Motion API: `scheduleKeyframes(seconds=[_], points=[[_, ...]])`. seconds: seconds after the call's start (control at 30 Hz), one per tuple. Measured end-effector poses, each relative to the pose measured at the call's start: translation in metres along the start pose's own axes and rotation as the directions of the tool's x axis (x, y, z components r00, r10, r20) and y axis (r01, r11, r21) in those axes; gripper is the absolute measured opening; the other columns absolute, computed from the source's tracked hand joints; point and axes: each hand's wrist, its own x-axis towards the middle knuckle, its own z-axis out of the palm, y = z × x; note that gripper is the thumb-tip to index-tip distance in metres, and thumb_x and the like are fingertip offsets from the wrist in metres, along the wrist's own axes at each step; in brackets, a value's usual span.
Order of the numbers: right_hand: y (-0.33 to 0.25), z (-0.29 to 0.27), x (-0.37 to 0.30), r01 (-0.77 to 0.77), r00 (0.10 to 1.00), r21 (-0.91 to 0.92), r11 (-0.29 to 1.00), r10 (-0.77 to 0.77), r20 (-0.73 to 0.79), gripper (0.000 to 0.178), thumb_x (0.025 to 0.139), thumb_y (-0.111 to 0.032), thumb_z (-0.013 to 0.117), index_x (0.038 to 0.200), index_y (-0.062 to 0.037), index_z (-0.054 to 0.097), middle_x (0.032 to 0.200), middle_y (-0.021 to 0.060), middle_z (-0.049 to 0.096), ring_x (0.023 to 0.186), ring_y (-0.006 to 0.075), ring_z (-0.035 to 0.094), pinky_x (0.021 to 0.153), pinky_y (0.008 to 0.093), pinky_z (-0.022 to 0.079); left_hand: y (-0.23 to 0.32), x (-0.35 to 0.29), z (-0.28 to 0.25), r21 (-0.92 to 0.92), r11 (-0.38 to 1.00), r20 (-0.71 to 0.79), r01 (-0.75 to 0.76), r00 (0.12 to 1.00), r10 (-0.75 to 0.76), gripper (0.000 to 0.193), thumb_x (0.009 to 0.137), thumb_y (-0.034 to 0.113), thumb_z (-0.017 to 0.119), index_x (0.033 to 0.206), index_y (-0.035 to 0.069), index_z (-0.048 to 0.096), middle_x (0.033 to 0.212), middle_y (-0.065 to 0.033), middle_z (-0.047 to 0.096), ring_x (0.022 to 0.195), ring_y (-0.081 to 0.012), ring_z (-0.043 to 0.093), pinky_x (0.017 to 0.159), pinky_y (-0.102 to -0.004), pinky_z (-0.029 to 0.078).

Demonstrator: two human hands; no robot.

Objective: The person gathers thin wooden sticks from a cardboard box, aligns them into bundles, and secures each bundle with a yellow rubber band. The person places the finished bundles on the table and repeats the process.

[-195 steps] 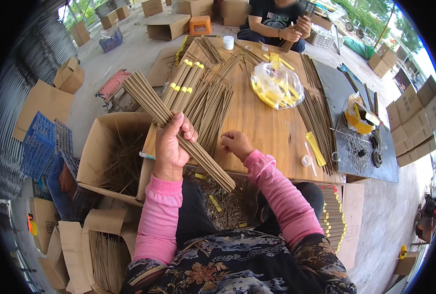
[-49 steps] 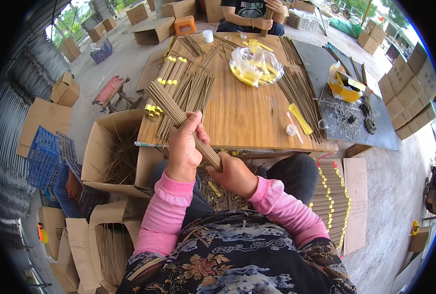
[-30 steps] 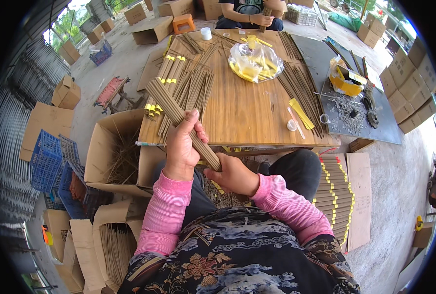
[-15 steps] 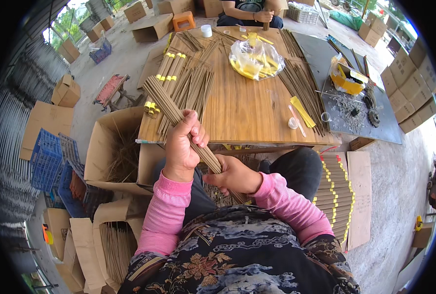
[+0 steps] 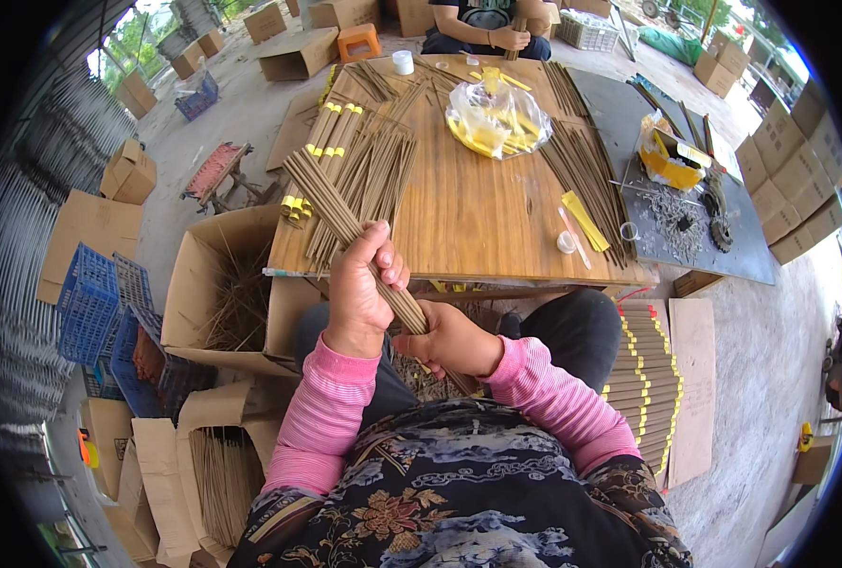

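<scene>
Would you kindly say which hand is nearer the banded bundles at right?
Right: the right hand is left of the banded bundles; the left hand is farther left.

Left hand [image 5: 362, 292] is raised, fingers curled in a grip, thumb uppermost. Right hand [image 5: 460, 341] is held lower, near it, fingers wrapped. Both forearms [image 5: 321, 412] are angled inward.

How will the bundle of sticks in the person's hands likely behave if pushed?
The bundle of sticks is probably stiff, since it looks straight. It might slide apart if the left hand loosened, as no band shows above that hand.
</scene>
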Motion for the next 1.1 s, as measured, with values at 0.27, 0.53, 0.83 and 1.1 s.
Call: scheduleKeyframes(seconds=[0.27, 0.53, 0.83, 1.1], points=[[-0.009, -0.004, -0.005, -0.152, 0.98, 0.266, 0.952, 0.111, 0.163, 0.017, 0.08, -0.009, 0.058, 0.071, -0.0043, 0.045, 0.05, 0.0002, 0.044, 0.036, 0.0079, 0.042, 0.031, 0.0224, 0.037, -0.004, -0.001, -0.004, -0.117, 0.985, 0.132, 0.126, 0.985, -0.111, 0.016, 0.083, 0.024, 0.06, 0.077, 0.013, 0.05, 0.058, 0.0026, 0.045, 0.048, -0.0081, 0.043, 0.046, -0.0215, 0.035], [-0.011, -0.004, 0.001, -0.06, 0.985, 0.158, 0.986, 0.033, 0.169, 0.023, 0.08, -0.018, 0.064, 0.08, -0.001, 0.048, 0.063, 0.0061, 0.051, 0.051, 0.0126, 0.053, 0.045, 0.0268, 0.045, 0.0, -0.005, -0.007, -0.009, 1.0, 0.1, 0.025, 0.995, -0.023, 0.025, 0.086, 0.029, 0.055, 0.07, 0.013, 0.045, 0.053, 0.0023, 0.042, 0.042, -0.0083, 0.04, 0.039, -0.0227, 0.035], [-0.021, 0.011, -0.003, 0.19, 0.831, -0.699, 0.69, -0.492, -0.26, 0.026, 0.069, -0.021, 0.07, 0.077, -0.0025, 0.054, 0.074, 0.0131, 0.054, 0.066, 0.029, 0.055, 0.059, 0.0362, 0.044, 0.009, -0.006, -0.023, 0.081, 0.979, 0.026, -0.185, 0.983, 0.183, 0.024, 0.083, 0.025, 0.062, 0.073, 0.008, 0.048, 0.057, -0.0023, 0.048, 0.046, -0.0116, 0.045, 0.042, -0.026, 0.04], [-0.026, 0.013, 0.004, 0.106, 0.857, -0.729, 0.676, -0.434, -0.278, 0.023, 0.07, -0.021, 0.067, 0.075, -0.0026, 0.054, 0.071, 0.0132, 0.056, 0.062, 0.029, 0.056, 0.057, 0.0368, 0.045, 0.009, -0.003, -0.029, 0.066, 0.971, 0.033, -0.228, 0.973, 0.226, 0.022, 0.082, 0.023, 0.062, 0.077, 0.006, 0.049, 0.059, -0.0042, 0.05, 0.047, -0.0132, 0.048, 0.043, -0.0272, 0.043]])
